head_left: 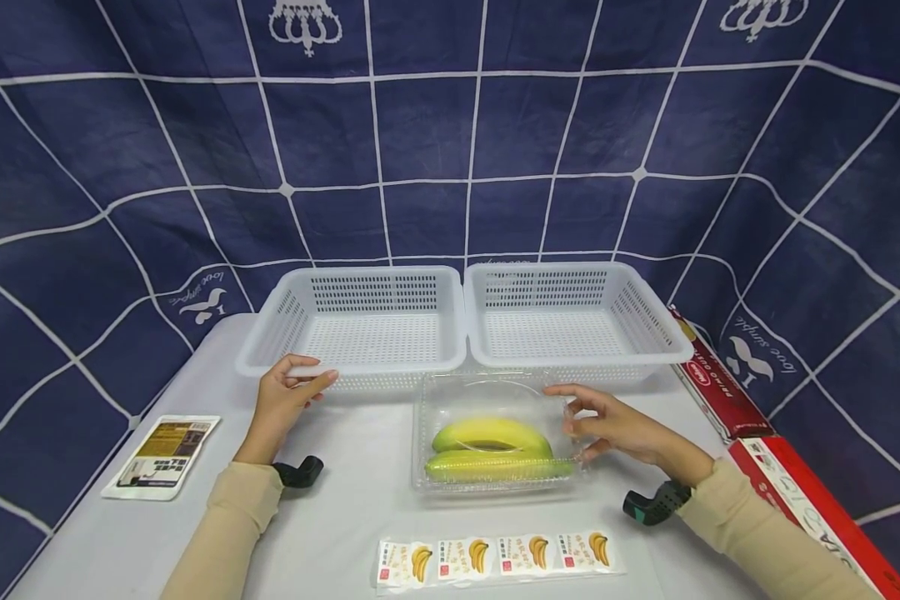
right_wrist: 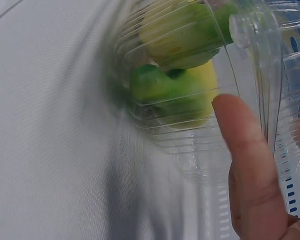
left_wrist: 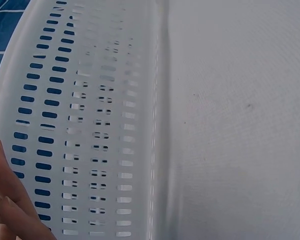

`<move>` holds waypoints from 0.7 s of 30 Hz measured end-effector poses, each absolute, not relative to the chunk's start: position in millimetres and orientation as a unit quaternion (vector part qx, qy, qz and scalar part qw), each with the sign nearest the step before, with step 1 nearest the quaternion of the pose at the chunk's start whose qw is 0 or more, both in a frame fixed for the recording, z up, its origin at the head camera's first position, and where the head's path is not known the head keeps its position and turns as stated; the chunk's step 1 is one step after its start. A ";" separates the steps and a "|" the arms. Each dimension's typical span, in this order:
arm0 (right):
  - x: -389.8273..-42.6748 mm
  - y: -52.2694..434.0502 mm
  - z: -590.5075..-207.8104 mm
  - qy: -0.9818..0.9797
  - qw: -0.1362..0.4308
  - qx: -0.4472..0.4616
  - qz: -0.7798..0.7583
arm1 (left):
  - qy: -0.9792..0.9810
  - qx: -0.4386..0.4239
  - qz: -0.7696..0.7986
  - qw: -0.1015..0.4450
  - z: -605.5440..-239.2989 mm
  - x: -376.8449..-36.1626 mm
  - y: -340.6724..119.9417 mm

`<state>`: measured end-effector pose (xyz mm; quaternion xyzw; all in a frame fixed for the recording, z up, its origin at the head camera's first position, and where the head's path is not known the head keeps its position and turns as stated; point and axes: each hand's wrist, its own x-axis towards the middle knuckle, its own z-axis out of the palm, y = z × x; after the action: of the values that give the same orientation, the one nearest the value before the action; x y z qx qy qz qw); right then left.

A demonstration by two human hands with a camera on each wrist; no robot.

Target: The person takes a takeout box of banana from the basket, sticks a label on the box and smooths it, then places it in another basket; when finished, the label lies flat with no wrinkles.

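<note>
A clear plastic clamshell box holding two yellow-green bananas lies on the white table, in front of two empty white slotted baskets. My right hand pinches the box's right edge. In the right wrist view its thumb lies on the clear plastic, with the bananas behind it. My left hand holds the front rim of the left basket, thumb on top. The left wrist view shows its fingers against the basket's slotted wall.
The right basket stands against the left one. A strip of banana stickers lies near the front edge. A printed packet lies at the left. Long red boxes run along the table's right side. A blue checked cloth hangs behind.
</note>
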<state>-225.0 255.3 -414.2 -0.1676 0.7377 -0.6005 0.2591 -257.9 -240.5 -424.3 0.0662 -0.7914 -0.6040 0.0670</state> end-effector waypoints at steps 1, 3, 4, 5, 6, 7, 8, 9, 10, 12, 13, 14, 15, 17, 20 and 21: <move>-224.5 255.2 -414.5 0.739 0.259 -0.168 -0.599 | -0.793 0.066 -0.603 0.063 -423.5 -257.6 -240.6; -223.4 255.1 -415.2 0.742 0.257 -0.169 -0.595 | -0.795 0.067 -0.600 0.054 -422.0 -256.8 -240.8; -222.9 255.1 -415.5 0.745 0.256 -0.170 -0.592 | -0.797 0.068 -0.599 0.049 -421.1 -256.3 -240.9; -222.3 255.1 -415.8 0.748 0.255 -0.172 -0.588 | -0.798 0.068 -0.598 0.045 -420.3 -255.8 -240.9; -221.7 255.1 -416.1 0.752 0.253 -0.175 -0.583 | -0.799 0.067 -0.597 0.041 -419.6 -255.1 -240.9; -221.1 254.9 -416.2 0.756 0.252 -0.179 -0.577 | -0.801 0.067 -0.594 0.037 -418.8 -254.4 -240.9; -220.5 254.7 -416.2 0.759 0.250 -0.182 -0.573 | -0.802 0.065 -0.593 0.033 -418.0 -253.4 -241.1; -219.7 254.5 -416.0 0.763 0.248 -0.186 -0.568 | -0.804 0.061 -0.591 0.030 -417.0 -252.4 -241.4; -218.7 254.3 -415.5 0.767 0.243 -0.191 -0.562 | -0.805 0.056 -0.590 0.028 -416.2 -251.1 -241.8; -216.4 253.8 -413.8 0.776 0.234 -0.195 -0.552 | -0.808 0.043 -0.587 0.020 -414.5 -248.4 -243.0; -215.1 253.4 -412.6 0.780 0.228 -0.196 -0.549 | -0.811 0.035 -0.583 0.017 -413.4 -246.7 -243.7; -213.8 253.3 -411.2 0.785 0.221 -0.195 -0.545 | -0.814 0.026 -0.580 0.015 -412.5 -245.1 -244.6; -212.2 253.1 -409.5 0.791 0.213 -0.193 -0.540 | -0.818 0.018 -0.575 0.013 -411.5 -243.4 -245.2; -208.6 252.7 -405.3 0.809 0.185 -0.190 -0.524 | -0.830 -0.001 -0.558 0.011 -409.3 -239.9 -246.1; -202.8 252.2 -398.7 0.846 0.106 -0.199 -0.483 | -0.850 -0.029 -0.526 0.014 -404.4 -233.3 -245.3; -201.0 251.8 -396.5 0.859 0.071 -0.203 -0.465 | -0.856 -0.035 -0.516 0.015 -402.3 -230.5 -244.4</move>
<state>-201.0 251.8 -396.5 -0.2035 0.8587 -0.4650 0.0707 -230.5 -244.4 -402.3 -0.0354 -0.8557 -0.5161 0.0146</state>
